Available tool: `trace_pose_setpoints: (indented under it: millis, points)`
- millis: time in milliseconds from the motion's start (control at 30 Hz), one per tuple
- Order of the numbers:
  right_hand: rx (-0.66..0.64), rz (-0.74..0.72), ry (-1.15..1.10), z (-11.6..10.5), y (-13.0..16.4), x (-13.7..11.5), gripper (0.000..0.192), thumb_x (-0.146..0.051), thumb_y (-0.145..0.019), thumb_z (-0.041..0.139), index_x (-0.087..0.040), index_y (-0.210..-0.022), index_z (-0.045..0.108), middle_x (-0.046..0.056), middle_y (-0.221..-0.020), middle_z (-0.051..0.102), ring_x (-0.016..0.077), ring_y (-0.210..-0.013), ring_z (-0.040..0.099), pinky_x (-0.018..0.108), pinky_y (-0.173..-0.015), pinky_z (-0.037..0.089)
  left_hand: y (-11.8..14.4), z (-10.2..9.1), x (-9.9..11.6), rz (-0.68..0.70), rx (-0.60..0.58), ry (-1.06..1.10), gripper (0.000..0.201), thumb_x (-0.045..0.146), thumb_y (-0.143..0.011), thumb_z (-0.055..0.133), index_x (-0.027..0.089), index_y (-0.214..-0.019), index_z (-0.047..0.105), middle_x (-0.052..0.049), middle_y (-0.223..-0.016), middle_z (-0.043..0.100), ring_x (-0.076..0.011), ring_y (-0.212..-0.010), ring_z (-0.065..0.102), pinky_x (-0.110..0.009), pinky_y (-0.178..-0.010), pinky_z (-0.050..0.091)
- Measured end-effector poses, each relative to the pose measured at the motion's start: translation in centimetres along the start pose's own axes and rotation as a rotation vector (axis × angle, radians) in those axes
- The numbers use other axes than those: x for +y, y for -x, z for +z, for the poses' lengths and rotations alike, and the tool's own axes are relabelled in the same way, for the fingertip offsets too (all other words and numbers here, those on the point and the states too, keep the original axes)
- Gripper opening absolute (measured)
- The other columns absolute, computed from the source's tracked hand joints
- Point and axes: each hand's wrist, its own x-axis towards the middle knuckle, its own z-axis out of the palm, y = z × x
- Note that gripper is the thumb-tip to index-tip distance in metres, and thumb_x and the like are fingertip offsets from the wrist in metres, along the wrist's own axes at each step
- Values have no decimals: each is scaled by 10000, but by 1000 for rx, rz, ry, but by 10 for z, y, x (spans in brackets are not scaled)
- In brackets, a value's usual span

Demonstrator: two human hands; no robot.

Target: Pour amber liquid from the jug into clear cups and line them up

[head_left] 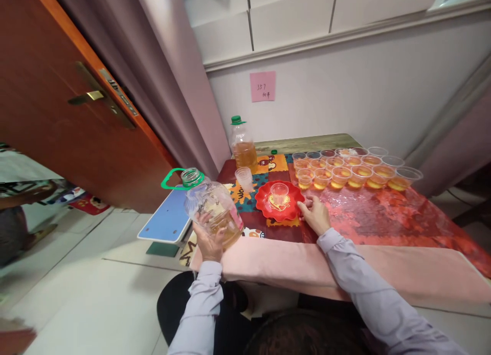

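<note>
My left hand (209,240) is wrapped round the lower body of a clear plastic jug (213,209) with a green handle and an uncapped mouth. The jug tilts to the left, and amber liquid lies in its bottom. My right hand (315,214) pinches the right rim of a red scalloped plate (264,204) on the table. On that plate stands a clear plastic cup (280,192); whether it holds liquid I cannot tell. Behind the jug is a stack of clear cups (244,178). To the right, several cups of amber liquid (360,177) stand in rows.
A second jug (244,153), green-capped and part full, stands at the back left. A loose green cap (273,152) lies nearby. Pink cloth (268,258) covers the table's front edge. A blue board (164,214) is at the left, near a brown door (76,119). Another person's arm (26,197) shows far left.
</note>
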Motion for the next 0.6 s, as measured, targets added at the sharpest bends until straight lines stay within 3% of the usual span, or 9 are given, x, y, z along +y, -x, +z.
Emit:
trace_pose_setpoints:
  millis: [100, 267, 367, 467, 533, 600]
  points:
    - [-43, 41, -29, 2, -4, 0, 364, -395, -906, 640, -166, -1186, 680, 21, -653, 750, 253, -603, 766, 385, -727, 612, 0, -1, -1, 13, -2, -13, 1086, 689, -789, 744, 54, -1560, 319, -253, -1393, 584, -416, -1310, 600, -580, -1137, 455]
    - [-45, 56, -67, 5, -11, -2, 372, -383, -927, 618, -165, -1224, 666, 50, -795, 808, 230, -624, 781, 353, -688, 620, 1, -1, -7, 30, -12, 2, 1060, 656, -820, 736, 50, -1573, 300, -253, -1410, 569, -420, -1324, 586, -589, -1134, 448]
    - [-12, 43, -35, -3, -9, -4, 428, -429, -900, 648, -154, -1226, 677, 77, -842, 811, 258, -723, 792, 380, -745, 617, 1, -1, -11, 19, -4, 8, 1068, 661, -796, 757, 74, -1573, 320, -241, -1399, 585, -402, -1311, 598, -574, -1140, 454]
    - [148, -41, 66, -15, -1, -13, 530, -485, -863, 668, -158, -1281, 667, 129, -992, 812, 307, -887, 779, 444, -860, 591, 0, -2, -14, 3, 22, 19, 1063, 693, -727, 797, 157, -1548, 386, -197, -1368, 617, -369, -1283, 628, -541, -1131, 484]
    - [234, -127, 50, -20, 9, -26, 533, -526, -872, 649, -171, -1268, 670, 132, -1019, 801, 294, -865, 756, 445, -856, 584, -1, -3, -15, -1, 32, 24, 1051, 711, -702, 807, 196, -1529, 411, -180, -1356, 625, -353, -1278, 637, -526, -1125, 498]
    - [176, -178, -108, -16, 22, -42, 486, -573, -897, 626, -191, -1191, 686, 104, -945, 783, 248, -750, 718, 398, -750, 593, -3, -5, -15, -8, 22, 21, 1050, 713, -688, 822, 205, -1515, 421, -182, -1354, 627, -346, -1282, 638, -520, -1125, 501]
